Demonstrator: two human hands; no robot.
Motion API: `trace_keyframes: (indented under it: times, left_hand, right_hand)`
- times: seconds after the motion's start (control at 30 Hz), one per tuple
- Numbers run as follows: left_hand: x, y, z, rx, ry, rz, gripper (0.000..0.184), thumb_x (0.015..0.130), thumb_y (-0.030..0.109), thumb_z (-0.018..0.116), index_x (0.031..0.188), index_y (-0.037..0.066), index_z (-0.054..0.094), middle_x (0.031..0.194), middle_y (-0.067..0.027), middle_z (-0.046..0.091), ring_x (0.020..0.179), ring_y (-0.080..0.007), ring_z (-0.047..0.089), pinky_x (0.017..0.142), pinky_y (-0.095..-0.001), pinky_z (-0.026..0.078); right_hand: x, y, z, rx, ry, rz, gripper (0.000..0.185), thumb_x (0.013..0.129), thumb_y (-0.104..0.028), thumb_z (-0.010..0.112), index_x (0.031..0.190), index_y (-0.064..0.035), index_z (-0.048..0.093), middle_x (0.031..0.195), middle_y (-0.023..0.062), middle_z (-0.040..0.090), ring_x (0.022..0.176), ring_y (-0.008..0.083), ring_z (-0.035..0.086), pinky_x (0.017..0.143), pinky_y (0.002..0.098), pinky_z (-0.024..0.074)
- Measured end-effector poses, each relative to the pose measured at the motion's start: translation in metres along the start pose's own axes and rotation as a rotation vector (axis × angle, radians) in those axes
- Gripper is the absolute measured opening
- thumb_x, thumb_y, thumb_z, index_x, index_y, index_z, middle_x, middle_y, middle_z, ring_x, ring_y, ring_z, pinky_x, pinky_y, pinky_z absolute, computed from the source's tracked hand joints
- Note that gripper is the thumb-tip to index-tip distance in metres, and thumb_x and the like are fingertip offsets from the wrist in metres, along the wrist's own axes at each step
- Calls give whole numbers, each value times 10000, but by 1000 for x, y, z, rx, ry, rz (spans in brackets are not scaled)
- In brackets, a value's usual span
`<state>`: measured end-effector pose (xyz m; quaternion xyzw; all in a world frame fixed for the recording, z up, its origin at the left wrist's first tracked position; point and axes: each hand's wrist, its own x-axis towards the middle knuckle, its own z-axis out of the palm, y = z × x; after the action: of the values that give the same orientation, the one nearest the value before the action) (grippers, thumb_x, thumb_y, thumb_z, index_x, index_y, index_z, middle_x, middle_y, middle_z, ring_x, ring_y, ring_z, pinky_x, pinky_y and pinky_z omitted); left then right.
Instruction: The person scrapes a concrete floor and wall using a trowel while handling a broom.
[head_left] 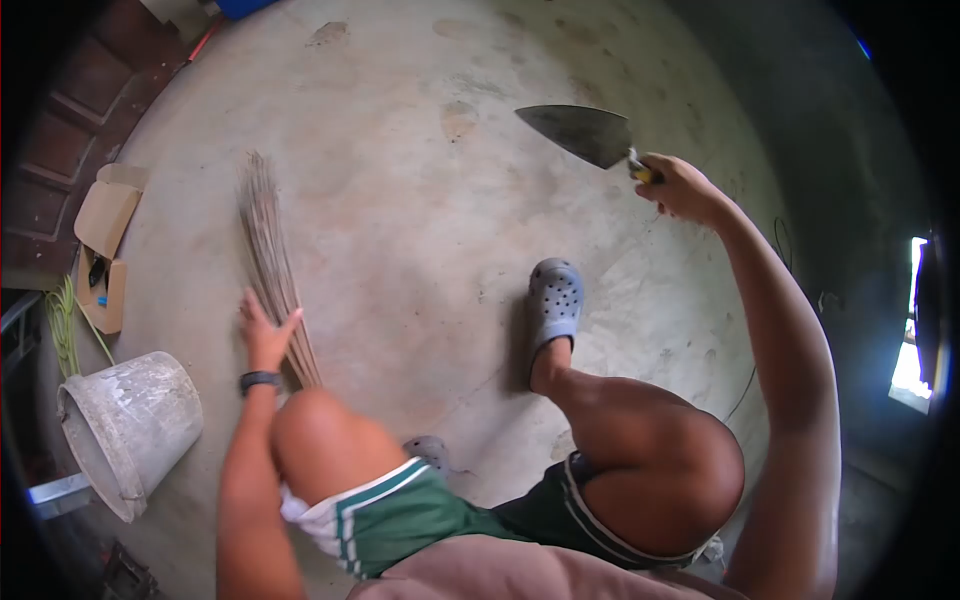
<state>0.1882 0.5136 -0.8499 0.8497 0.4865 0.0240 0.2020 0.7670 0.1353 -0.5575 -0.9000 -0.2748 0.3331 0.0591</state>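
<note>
My right hand [680, 188] is wrapped round the handle of a pointed metal trowel [585, 132], raised over the floor with its blade pointing left. A broom of thin sticks [268, 230] lies at the left, its bristles fanning away from me and its near end beside my left knee. Over the lower part of this broom, my left hand [266, 332] has its thumb and fingers spread apart. Whether the palm touches the sticks I cannot tell. A dark band circles the left wrist.
The concrete floor [400, 230] is smudged and stained. A dirty white bucket [140, 425] lies tipped at the left, near an opened cardboard box [105, 245] and green strands [65, 330]. My grey clog [556, 300] stands ahead. A dark wall [850, 160] rises at the right.
</note>
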Motion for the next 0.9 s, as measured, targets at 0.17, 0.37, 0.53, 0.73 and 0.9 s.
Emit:
trace_keyframes:
  times: [0.17, 0.37, 0.53, 0.73, 0.9]
  left_hand:
    - [-9, 28, -200, -183, -336, -68, 791, 989, 323, 741, 1589, -59, 393, 1593, -246, 500, 1527, -334, 417, 1265, -401, 281]
    - [-123, 115, -328, -357, 16, -142, 683, 1016, 283, 606, 1572, -68, 424, 1619, -206, 474, 1538, -310, 395, 1269, -460, 257]
    - [-228, 165, -339, -216, -189, -453, 870, 953, 523, 686, 1566, -46, 445, 1581, -225, 510, 1516, -339, 425, 1263, -460, 263]
    - [-231, 191, -310, -176, -107, -399, 690, 974, 295, 636, 1532, -76, 474, 1537, -211, 564, 1467, -334, 486, 1244, -470, 297]
    - [-211, 177, -298, -119, -120, -454, 725, 937, 330, 669, 1519, -68, 497, 1527, -231, 566, 1454, -337, 498, 1240, -469, 306]
  right_hand:
    - [131, -13, 33, -306, 80, -9, 552, 1028, -568, 578, 1130, -41, 705, 1114, 212, 740, 1094, 417, 680, 931, 507, 533]
    - [241, -28, 52, -328, 49, -107, 690, 1074, -638, 406, 1115, -33, 735, 1150, 237, 740, 1148, 428, 673, 990, 525, 509]
    - [297, -59, 76, -114, 77, -85, 578, 1088, -539, 497, 984, 9, 651, 773, 134, 679, 650, 255, 698, 559, 430, 557]
    - [311, -66, 80, 24, 41, -46, 585, 1047, -591, 524, 1077, -27, 677, 754, 37, 580, 536, 156, 538, 473, 363, 466]
    - [306, -43, 91, 34, 3, 59, 617, 1048, -609, 514, 1050, -17, 685, 730, 45, 580, 548, 175, 562, 505, 380, 490]
